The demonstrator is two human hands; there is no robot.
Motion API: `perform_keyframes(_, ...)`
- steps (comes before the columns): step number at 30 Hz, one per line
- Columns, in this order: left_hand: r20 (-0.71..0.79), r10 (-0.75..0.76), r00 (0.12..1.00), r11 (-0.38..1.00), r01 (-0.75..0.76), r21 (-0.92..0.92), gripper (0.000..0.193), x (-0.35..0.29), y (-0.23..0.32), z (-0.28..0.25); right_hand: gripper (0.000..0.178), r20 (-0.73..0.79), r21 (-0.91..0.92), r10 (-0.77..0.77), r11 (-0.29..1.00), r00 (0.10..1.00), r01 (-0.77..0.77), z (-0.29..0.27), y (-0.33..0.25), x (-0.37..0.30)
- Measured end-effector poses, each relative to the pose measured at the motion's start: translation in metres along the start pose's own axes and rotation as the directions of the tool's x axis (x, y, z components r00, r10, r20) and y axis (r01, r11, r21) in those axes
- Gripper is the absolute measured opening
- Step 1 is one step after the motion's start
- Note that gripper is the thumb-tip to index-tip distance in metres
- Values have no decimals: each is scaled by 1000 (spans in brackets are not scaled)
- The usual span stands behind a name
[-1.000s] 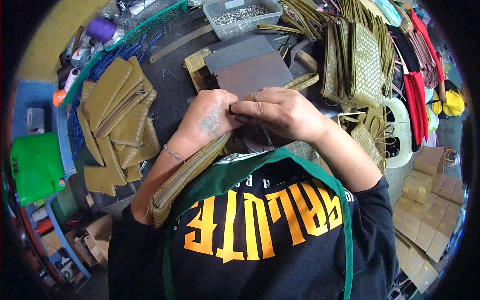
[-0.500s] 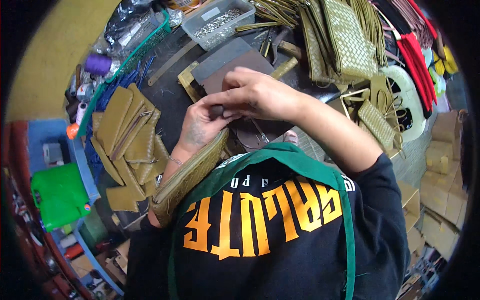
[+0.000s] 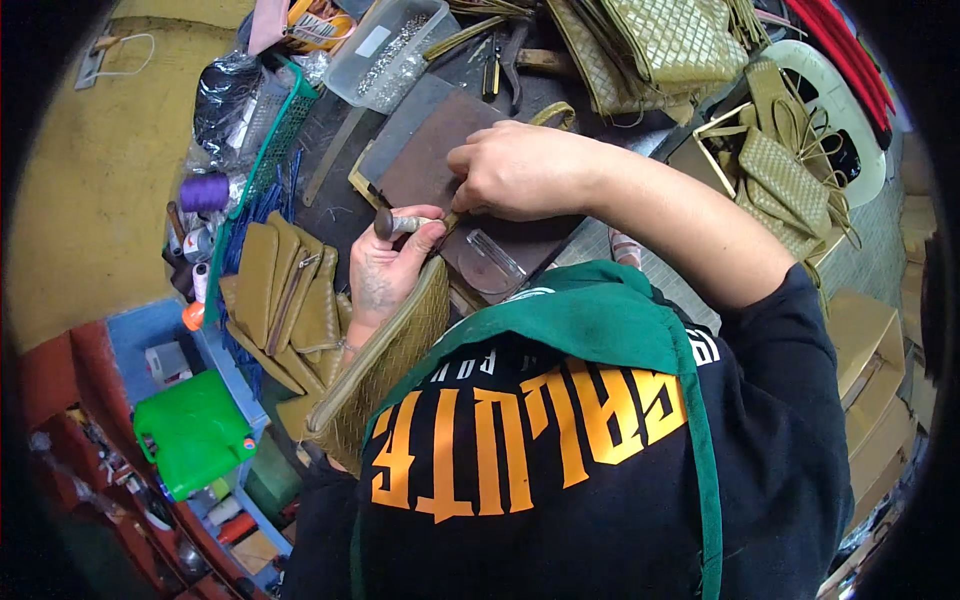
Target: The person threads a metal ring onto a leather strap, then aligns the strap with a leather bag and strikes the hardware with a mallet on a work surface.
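Observation:
My left hand [image 3: 385,270] is closed around a metal punch [image 3: 400,224] with a flared, round dark head. Its thumb and fingertips meet at a narrow olive strip beside my right fingertips. My right hand [image 3: 520,172] is closed, palm down, over a brown board [image 3: 425,150]. What its fingers pinch is mostly hidden. An olive woven bag [image 3: 395,365] with a zipped edge leans along my left forearm and against my apron, its upper corner close below my left fingers. A round clear dish [image 3: 488,268] sits on the board just below my hands.
Olive pouches [image 3: 290,290] are piled at the left, beside a green basket [image 3: 270,135] and purple thread [image 3: 205,193]. A clear bin [image 3: 385,55] of small metal parts stands at the back. Woven bags [image 3: 655,50] are stacked back right; more lie near a white stool [image 3: 830,110].
The view has shifted. My hands, overlapping before, have drawn slightly apart; my left hand is turned so the punch shows. My right fingers have curled downward beside the left fingertips.

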State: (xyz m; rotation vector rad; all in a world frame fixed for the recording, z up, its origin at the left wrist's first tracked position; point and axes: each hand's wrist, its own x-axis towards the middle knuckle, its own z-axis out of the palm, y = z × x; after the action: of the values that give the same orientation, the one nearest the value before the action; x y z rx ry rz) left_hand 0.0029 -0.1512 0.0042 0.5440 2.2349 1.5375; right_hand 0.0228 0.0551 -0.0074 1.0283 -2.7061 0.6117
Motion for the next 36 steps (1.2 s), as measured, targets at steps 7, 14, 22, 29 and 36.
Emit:
perform_keyframes(7, 16, 32, 999, 995, -33, 94, 14, -1, 2, 0, 16, -59, 31, -12, 999, 998, 14, 7, 1, 3)
perform_keyframes(14, 2, 34, 999, 995, -34, 94, 11, 3, 3, 7, 15, -36, 91, 34, 995, 999, -31, 3, 1, 2)
perform_keyframes(22, 4, 187, 982, 939, -180, 294, 11, 2, 4, 1, 19, 53, 310, 146, 938, 988, -155, -33, 25, 8)
perform_keyframes(29, 52, 221, 974, 951, -227, 209, 13, 0, 4, 7, 21, -21, -183, 814, 568, 581, -803, -2, 120, 19)
perform_keyframes(36, 61, 383, 922, 879, -384, 284, 11, 0, -6, -1, 24, 136, -485, 806, 561, 576, -671, 20, 122, 19)
